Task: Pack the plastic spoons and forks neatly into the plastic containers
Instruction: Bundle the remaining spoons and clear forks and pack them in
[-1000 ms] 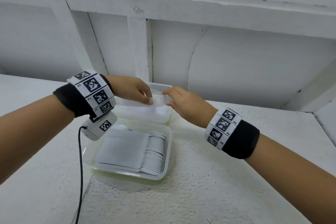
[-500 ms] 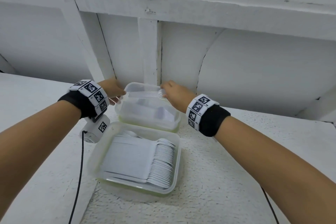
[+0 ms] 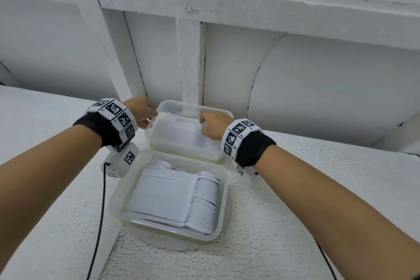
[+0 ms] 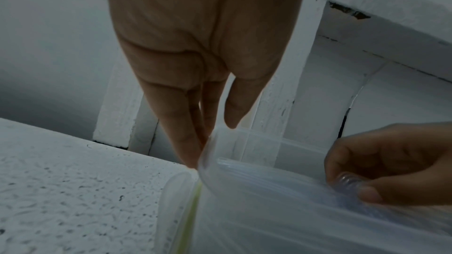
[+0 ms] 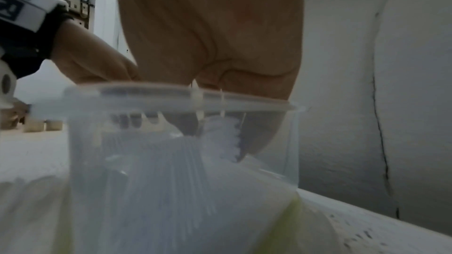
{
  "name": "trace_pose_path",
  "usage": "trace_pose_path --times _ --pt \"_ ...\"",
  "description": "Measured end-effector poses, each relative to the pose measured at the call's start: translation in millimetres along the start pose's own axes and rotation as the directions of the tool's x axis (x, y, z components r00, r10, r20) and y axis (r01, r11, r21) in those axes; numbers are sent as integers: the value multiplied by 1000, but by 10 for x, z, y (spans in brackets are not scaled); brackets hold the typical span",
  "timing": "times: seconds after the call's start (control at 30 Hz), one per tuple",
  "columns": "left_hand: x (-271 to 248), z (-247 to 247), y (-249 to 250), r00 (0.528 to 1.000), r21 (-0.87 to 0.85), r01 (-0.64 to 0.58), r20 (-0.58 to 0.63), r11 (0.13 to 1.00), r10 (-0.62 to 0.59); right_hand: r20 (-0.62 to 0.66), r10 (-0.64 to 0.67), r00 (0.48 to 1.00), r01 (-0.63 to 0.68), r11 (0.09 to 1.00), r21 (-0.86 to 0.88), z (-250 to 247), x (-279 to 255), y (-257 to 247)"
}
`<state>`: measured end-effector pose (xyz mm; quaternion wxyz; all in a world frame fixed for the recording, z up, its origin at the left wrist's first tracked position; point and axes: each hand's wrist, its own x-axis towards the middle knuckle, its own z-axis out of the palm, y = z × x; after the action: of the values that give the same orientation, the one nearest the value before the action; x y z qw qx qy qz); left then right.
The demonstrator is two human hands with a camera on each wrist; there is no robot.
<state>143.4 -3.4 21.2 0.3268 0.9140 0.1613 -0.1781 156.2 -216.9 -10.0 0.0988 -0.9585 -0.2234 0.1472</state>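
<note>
Two clear plastic containers stand on a white textured ledge. The near container holds a neat row of white plastic spoons. In the far container lies a bundle of clear forks. My right hand reaches inside at its right end and pinches the fork heads. My left hand is at the left corner, with fingers on the outside wall and the thumb at the rim.
Each container sits on a yellow-green lid. A white wall with wooden posts rises right behind the far container. A black cable hangs from my left wrist beside the near container. The ledge extends left and right.
The forks have gone from above the far container down into it. My left hand left their handle ends and moved to the container's left corner. My right hand followed the forks inside.
</note>
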Motion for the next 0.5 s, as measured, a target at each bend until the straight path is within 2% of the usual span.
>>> trace_pose_path --times 0.23,0.5 --pt "7 -1 -15 1000 -19 -4 7 1000 4 123 50 991 -50 999 -3 -45 106 -59" --pt "23 11 -28 1000 -50 -1 7 999 1 59 51 997 -51 999 11 -33 116 -80"
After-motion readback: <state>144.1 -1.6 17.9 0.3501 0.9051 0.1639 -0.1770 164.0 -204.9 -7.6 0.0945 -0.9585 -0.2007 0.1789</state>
